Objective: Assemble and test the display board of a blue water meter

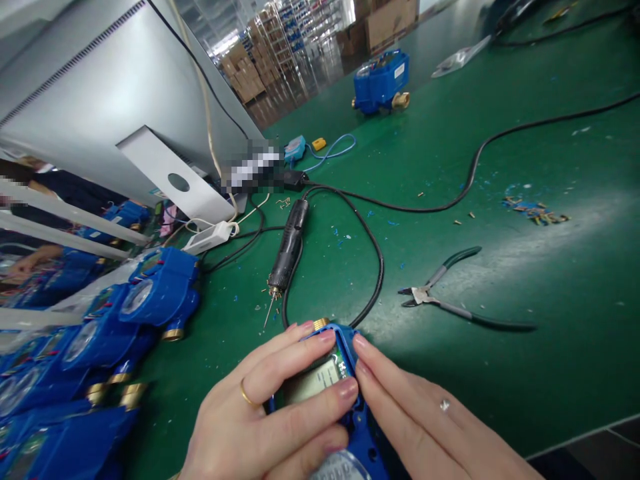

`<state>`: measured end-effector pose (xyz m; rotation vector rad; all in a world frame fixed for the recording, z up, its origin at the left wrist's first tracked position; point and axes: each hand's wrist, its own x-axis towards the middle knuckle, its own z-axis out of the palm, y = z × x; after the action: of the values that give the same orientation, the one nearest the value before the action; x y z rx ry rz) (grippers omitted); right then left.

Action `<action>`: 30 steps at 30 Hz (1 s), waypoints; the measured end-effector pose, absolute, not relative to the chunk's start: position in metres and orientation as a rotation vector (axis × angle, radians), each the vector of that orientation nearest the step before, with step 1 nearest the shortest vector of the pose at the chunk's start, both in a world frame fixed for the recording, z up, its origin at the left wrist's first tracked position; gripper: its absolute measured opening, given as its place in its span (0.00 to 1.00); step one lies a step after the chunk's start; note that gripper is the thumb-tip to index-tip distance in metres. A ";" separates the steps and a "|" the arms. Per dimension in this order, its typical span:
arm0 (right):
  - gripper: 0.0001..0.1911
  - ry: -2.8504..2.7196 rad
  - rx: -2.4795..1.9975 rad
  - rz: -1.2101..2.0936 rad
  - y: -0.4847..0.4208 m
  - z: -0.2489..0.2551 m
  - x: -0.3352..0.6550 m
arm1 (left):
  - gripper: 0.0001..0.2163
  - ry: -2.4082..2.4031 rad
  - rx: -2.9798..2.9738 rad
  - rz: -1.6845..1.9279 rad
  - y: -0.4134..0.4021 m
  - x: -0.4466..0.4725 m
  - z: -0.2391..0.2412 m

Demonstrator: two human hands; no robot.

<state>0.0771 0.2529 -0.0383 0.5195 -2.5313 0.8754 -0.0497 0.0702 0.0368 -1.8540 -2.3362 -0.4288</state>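
Note:
A blue water meter [345, 347] with a brass fitting and a small display lies on the green mat at the bottom centre. My left hand [265, 413], with a ring on one finger, wraps its fingers over the meter's display and body. My right hand [425, 420] presses its fingertips against the meter's right side. Both hands hold the meter between them. An electric screwdriver [287, 250] lies just beyond the meter, its bit pointing towards my hands. Wire cutters [450, 300] with dark handles rest to the right.
Several blue meters [150, 293] are heaped at the left. Another blue meter [383, 80] stands far back. Black cables [470, 173] cross the green mat [550, 333]. A monitor's back [100, 100] rises at the left. Small screws and blue chips are scattered about. The table edge runs along the lower right.

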 end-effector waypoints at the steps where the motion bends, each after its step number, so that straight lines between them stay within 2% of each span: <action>1: 0.23 -2.473 0.490 1.016 0.257 -0.037 0.076 | 0.12 -2.356 -1.847 -0.435 0.070 -0.049 0.037; 6: 0.26 -2.133 0.309 1.545 0.274 -0.020 0.062 | 0.12 -2.366 -1.842 -0.481 0.073 -0.049 0.040; 12: 0.24 -2.175 0.364 1.804 0.275 -0.001 0.036 | 0.18 -2.375 -1.834 -0.439 0.075 -0.047 0.044; 15: 0.25 -2.234 0.448 1.955 0.274 0.000 0.030 | 0.17 -2.352 -1.823 -0.543 0.072 -0.045 0.041; 20: 0.24 -2.250 0.442 2.084 0.278 -0.005 0.027 | 0.19 -2.508 -1.586 -0.933 0.069 -0.037 0.033; 26: 0.24 -2.373 0.412 2.043 0.285 -0.016 0.028 | 0.33 -2.609 -1.178 -1.015 0.057 -0.027 0.013; 30: 0.25 -2.416 0.457 2.005 0.291 -0.026 0.031 | 0.28 -2.658 -1.060 -1.245 0.052 -0.025 0.009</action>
<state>0.0308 0.2909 -0.0257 0.4569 -2.4163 2.0047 -0.0245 0.0523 0.0085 -1.0597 -2.6580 -1.2448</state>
